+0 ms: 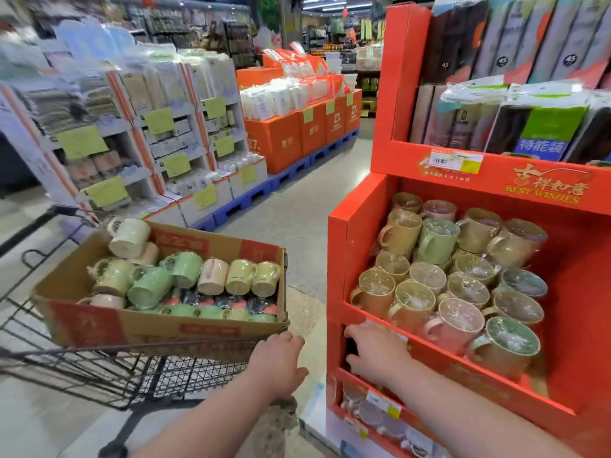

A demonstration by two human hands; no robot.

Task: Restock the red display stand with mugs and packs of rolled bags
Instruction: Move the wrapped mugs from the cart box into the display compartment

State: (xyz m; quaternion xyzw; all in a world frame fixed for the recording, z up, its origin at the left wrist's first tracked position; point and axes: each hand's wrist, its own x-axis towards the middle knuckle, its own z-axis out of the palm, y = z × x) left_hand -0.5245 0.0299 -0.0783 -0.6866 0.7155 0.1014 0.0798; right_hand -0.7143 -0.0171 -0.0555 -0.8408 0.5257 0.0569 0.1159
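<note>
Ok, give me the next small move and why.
Probably reach the left hand into the cardboard box for a green mug: neither it nor the right hand holds one, and the stand's mug shelf has bare room at right.

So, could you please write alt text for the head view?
A person's left hand holds a cart carrying a box of wrapped mugs, while the right hand reaches the front edge of a red stand with shelved mugs and, above them, bag packs.
</note>
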